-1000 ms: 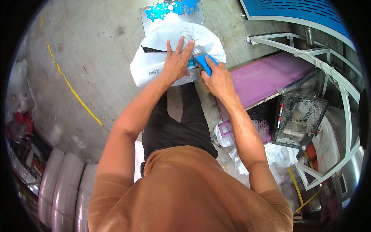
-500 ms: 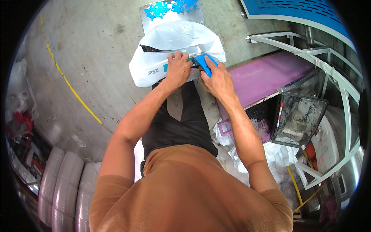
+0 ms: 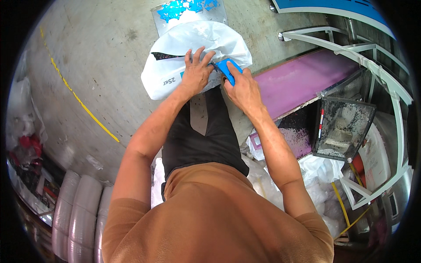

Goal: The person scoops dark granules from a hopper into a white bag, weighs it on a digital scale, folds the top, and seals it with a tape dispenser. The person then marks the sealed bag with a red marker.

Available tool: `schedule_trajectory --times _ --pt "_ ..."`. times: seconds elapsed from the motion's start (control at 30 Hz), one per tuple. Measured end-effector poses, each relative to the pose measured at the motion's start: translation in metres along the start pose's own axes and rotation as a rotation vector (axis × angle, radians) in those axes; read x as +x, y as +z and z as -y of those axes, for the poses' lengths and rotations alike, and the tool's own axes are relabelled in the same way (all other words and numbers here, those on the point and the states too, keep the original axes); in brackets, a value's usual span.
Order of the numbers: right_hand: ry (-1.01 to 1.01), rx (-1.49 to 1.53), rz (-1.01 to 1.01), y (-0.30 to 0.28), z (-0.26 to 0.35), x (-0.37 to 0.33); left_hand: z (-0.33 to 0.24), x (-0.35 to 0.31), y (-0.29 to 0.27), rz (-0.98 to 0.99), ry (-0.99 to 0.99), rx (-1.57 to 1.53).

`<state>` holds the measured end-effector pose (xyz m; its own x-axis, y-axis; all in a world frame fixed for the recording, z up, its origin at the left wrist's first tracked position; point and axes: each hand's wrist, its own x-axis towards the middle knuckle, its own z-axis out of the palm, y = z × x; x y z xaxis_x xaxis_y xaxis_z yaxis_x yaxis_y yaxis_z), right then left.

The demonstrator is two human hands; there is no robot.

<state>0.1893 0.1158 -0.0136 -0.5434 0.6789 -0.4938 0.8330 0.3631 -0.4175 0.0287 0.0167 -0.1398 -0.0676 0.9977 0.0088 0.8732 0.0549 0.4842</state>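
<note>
A white sack (image 3: 169, 74) lies on the floor ahead of my feet. Dark granules (image 3: 164, 56) show through a slit on its upper left side. My left hand (image 3: 197, 74) rests on the sack, fingers spread, just right of this slit. My right hand (image 3: 243, 90) grips a blue tape dispenser (image 3: 229, 70), its broad front end turned toward the sack and close to my left fingertips. The right fingers are partly hidden under the dispenser, and a brown roll shows in part beside them.
A metal plate with flaking blue paint (image 3: 188, 15) lies beyond the sack. To the right are a purple panel (image 3: 298, 81), a dusty black tray (image 3: 344, 127) and a white metal frame (image 3: 381, 70). Wrapped rolls (image 3: 81, 210) stand at lower left, beside a yellow floor line (image 3: 83, 105).
My left fingers, earlier bunched close together at the sack's seam, are now spread and reach farther up it. My right hand keeps the dispenser in nearly the same spot. The view has shifted slightly.
</note>
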Motion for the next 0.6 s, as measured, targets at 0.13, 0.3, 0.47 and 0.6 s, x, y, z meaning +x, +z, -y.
schedule_trajectory --times 0.13,0.3,0.47,0.6 --pt "0.01 -0.021 -0.002 -0.002 0.003 -0.009 0.003 0.007 -0.005 0.058 -0.052 -0.039" --pt "-0.019 -0.042 -0.016 0.005 -0.003 -0.018 0.006 0.011 -0.006 0.078 -0.031 -0.069" --pt "-0.011 -0.046 0.005 0.004 -0.006 -0.028 0.007 0.012 -0.007 0.087 -0.029 -0.077" --pt "-0.003 -0.077 0.015 0.008 -0.012 -0.04 0.009 0.013 -0.007 0.1 -0.029 -0.094"
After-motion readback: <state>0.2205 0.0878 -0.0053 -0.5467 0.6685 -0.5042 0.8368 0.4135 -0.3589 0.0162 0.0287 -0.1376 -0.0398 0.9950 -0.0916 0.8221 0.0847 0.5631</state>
